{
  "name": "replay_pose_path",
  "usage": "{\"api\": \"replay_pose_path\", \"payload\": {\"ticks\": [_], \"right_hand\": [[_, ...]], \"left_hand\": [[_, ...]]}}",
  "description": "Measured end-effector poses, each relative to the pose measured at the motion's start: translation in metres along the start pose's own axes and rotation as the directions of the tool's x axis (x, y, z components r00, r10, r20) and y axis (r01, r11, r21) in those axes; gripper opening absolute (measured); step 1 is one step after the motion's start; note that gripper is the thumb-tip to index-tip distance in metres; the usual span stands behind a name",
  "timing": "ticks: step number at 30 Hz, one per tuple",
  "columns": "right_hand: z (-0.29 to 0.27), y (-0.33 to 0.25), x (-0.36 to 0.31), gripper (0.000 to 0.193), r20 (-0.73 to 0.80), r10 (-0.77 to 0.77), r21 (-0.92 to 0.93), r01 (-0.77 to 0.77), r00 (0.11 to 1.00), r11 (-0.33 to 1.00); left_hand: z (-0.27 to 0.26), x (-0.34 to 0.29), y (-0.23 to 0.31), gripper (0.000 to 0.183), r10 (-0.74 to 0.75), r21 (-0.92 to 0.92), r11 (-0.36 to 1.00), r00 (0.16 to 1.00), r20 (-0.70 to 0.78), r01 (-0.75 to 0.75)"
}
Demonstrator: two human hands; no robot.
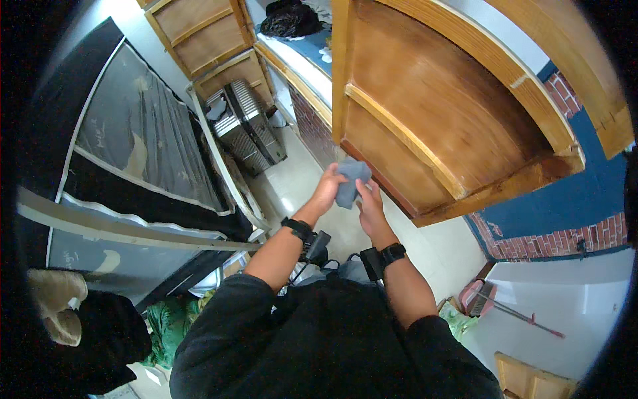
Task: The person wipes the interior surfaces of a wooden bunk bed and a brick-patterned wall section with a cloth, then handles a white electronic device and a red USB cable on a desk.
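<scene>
A small grey cloth [349, 183], bunched or folded up, is between my two hands in front of my body. My left hand [326, 188] grips its left side, with the thumb lying over it. On the right edge, my right hand [371, 205] pinches the cloth with thumb and fingers. Just beyond the cloth stands a brown wooden panel [445, 86] with lighter wood framing; its lower corner is close to my hands. I cannot tell whether the cloth touches it.
A ribbed silver suitcase [246, 126] stands on the pale floor at the far left. Left of me is a bunk frame with a netted curtain [143, 126]. A pink dustpan [473, 297] and a broom lie at the right. Black bags [290, 18] rest on a bed at the back.
</scene>
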State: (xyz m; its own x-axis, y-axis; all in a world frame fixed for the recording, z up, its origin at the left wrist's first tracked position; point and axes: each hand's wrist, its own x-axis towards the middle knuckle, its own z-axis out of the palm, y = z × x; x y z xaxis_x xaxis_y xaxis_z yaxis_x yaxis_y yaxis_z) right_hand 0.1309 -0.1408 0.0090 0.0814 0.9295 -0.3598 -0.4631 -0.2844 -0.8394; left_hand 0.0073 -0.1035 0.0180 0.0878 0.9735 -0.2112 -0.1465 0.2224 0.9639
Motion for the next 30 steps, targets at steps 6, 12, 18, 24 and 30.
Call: {"api": "replay_pose_path", "payload": {"ticks": [6, 12, 18, 24, 30], "right_hand": [[0.02, -0.021, 0.033, 0.044, 0.329, -0.029, -0.23, 0.11, 0.944, 0.967], [0.052, -0.043, 0.057, 0.035, 0.413, -0.146, -0.442, 0.338, 0.899, 0.831], [0.09, -0.043, 0.075, 0.032, 0.442, -0.436, -0.597, 0.62, 0.784, 0.509], [0.139, -0.061, 0.117, 0.024, 0.478, -0.373, -0.576, 0.604, 0.796, 0.551], [0.207, -0.062, 0.184, 0.027, 0.597, -0.404, -0.667, 0.709, 0.693, 0.231]], "left_hand": [[-0.053, -0.001, 0.029, 0.04, -0.209, -0.557, 0.745, 0.921, 0.328, 0.367], [-0.056, 0.003, 0.036, 0.04, -0.158, -0.695, 0.678, 0.971, 0.181, 0.239], [-0.077, 0.006, 0.05, 0.035, -0.234, -0.56, 0.795, 0.97, 0.067, 0.231], [-0.134, 0.046, 0.063, 0.034, -0.49, -0.246, 0.835, 0.868, 0.072, 0.492], [-0.238, 0.117, 0.091, 0.04, -0.538, -0.117, 0.823, 0.828, 0.158, 0.556]]}}
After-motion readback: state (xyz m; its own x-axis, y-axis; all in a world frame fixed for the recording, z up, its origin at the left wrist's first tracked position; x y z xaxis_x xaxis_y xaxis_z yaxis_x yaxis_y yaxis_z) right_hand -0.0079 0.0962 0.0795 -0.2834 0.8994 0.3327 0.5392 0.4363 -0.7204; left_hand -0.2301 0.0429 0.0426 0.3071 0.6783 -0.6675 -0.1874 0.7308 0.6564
